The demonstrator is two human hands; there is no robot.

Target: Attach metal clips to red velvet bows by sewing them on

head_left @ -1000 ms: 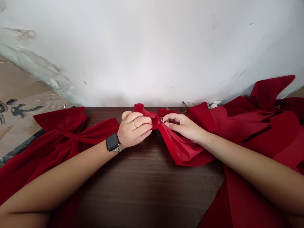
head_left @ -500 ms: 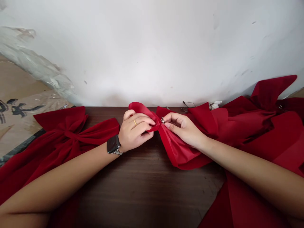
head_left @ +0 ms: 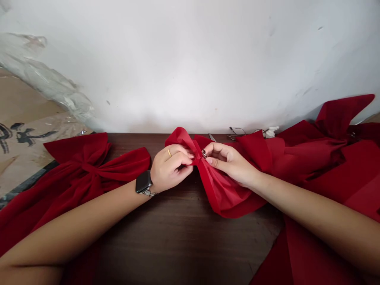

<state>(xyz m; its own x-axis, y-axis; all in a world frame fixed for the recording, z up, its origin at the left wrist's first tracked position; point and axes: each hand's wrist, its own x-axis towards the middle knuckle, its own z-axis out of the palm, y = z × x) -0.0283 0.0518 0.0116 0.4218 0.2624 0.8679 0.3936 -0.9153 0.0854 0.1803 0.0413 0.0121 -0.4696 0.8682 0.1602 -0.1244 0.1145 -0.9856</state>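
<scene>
The left hand (head_left: 170, 168) is curled nearly closed, its fingertips gripping the gathered waist of a glossy red fabric bow (head_left: 225, 190). The right hand (head_left: 228, 162) is half open, its thumb and forefinger pinching the same waist from the other side around a small silver metal fitting (head_left: 204, 153), too small to tell whether clip or ring. The right hand is the nearer to this fitting and touches it; the left fingertips stop just beside it.

Taking the pinch as the clock's centre, with 12 toward the wall, the bow's long axis runs from a raised loop at 11 o'clock to a wider wing at 5 o'clock. A shorter fold rises at 1 o'clock. A thin gold ring (head_left: 169, 152) circles a left finger, and a black smartwatch (head_left: 144, 183) on a metal band sits on the left wrist, its dark screen showing nothing readable.

The bow lies on a dark brown wooden tabletop (head_left: 190, 245). At 9 o'clock lies a finished deep red velvet bow (head_left: 80, 166), and at 3 o'clock a larger heap of deep red velvet bows (head_left: 329, 154) spreads across the table. Wire-framed eyeglasses (head_left: 236, 132) lie at 1 o'clock by a white wall (head_left: 190, 67). At far 10 o'clock, black brushed characters on tan cardboard (head_left: 25, 136) are too cut off to read.
</scene>
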